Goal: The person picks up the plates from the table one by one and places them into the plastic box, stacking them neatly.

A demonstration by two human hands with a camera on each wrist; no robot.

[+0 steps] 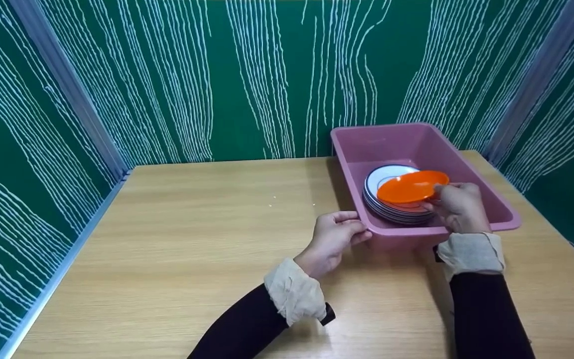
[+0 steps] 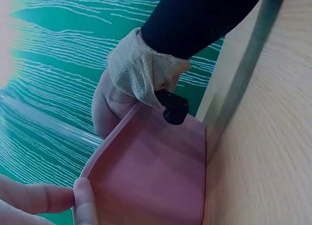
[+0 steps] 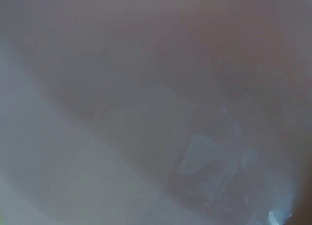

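In the head view my right hand (image 1: 459,204) reaches into a pink plastic tub (image 1: 386,144) and pinches the near right edge of an orange plate (image 1: 411,187). The plate is tilted above a stack of white plates with dark rims (image 1: 384,174) on the tub's floor. My left hand (image 1: 334,237) grips the tub's near left corner. The left wrist view shows the left thumb and fingers (image 2: 85,200) pinching the tub's rim (image 2: 97,154). The right wrist view is too blurred to make out the hand's work.
The tub stands on a light wooden table (image 1: 192,224), towards its right side. A few tiny white specks (image 1: 274,197) lie left of the tub. Green panels (image 1: 247,75) with white wavy lines enclose the back and sides, joined by grey posts (image 1: 68,85).
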